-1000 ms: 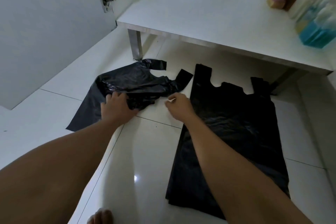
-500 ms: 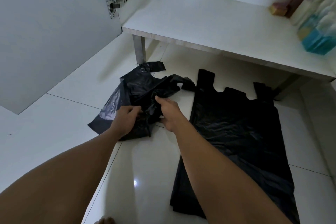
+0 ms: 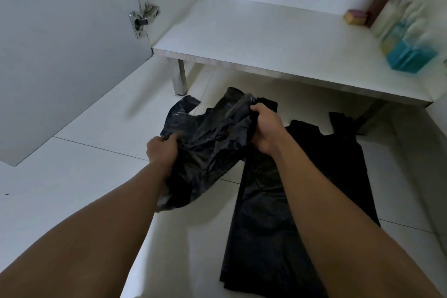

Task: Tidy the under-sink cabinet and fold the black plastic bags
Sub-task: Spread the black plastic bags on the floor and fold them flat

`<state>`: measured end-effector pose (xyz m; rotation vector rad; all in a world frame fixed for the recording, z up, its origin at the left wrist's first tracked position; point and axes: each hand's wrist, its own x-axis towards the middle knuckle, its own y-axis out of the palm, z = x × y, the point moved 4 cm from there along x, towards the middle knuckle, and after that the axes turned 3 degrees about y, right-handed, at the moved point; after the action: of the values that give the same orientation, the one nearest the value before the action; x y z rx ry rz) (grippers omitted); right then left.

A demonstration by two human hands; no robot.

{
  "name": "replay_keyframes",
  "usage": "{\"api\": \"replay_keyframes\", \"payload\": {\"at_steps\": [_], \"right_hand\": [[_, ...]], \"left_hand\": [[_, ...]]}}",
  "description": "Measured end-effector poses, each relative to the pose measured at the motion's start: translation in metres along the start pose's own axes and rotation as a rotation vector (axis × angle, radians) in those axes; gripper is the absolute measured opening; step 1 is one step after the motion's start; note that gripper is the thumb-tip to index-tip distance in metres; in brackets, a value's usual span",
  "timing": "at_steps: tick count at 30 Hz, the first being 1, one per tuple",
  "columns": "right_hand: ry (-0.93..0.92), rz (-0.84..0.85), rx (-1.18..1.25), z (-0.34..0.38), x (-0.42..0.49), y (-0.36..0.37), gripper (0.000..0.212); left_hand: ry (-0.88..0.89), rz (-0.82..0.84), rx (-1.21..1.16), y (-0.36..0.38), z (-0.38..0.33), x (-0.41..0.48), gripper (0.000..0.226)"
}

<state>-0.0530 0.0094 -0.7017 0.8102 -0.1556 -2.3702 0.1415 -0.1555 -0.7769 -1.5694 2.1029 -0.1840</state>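
Observer: Grip on both sides. The left hand (image 3: 160,150) and right hand (image 3: 264,128) each clutch the crumpled black plastic bag (image 3: 210,143), which is raised over the white tiled floor (image 3: 96,176).
Checker: Step?
Observer: Probably opening it out for folding. A second, flat black plastic bag (image 3: 278,213) lies on the floor just right of it.
Checker: Next?
Observer: Lay it flat and line up the handles. The thin film may bunch. The white cabinet shelf (image 3: 254,38) is beyond.

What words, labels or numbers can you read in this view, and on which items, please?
None can be read.
The bottles on the cabinet shelf's right side are too blurred for any label.
The crumpled black bag and the flat black bag show no print.
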Motion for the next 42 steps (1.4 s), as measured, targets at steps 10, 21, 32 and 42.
{"api": "replay_keyframes", "payload": {"at_steps": [10, 21, 32, 42], "right_hand": [[-1.038, -0.779, -0.463, 0.082, -0.111, -0.132, 0.013], [0.128, -0.685, -0.903, -0.054, -0.122, -0.303, 0.027], [0.442, -0.447, -0.872, -0.043, -0.145, -0.316, 0.075], [0.519, -0.667, -1.206, -0.060, -0.149, -0.304, 0.116]], "left_hand": [[0.551, 0.059, -0.233, 0.088, -0.127, -0.086, 0.022], [0.138, 0.536, 0.288, 0.157, -0.012, -0.130, 0.078], [0.397, 0.504, 0.422, 0.149, 0.002, -0.134, 0.012], [1.211, 0.362, 0.971, 0.153, 0.006, -0.186, 0.058]]}}
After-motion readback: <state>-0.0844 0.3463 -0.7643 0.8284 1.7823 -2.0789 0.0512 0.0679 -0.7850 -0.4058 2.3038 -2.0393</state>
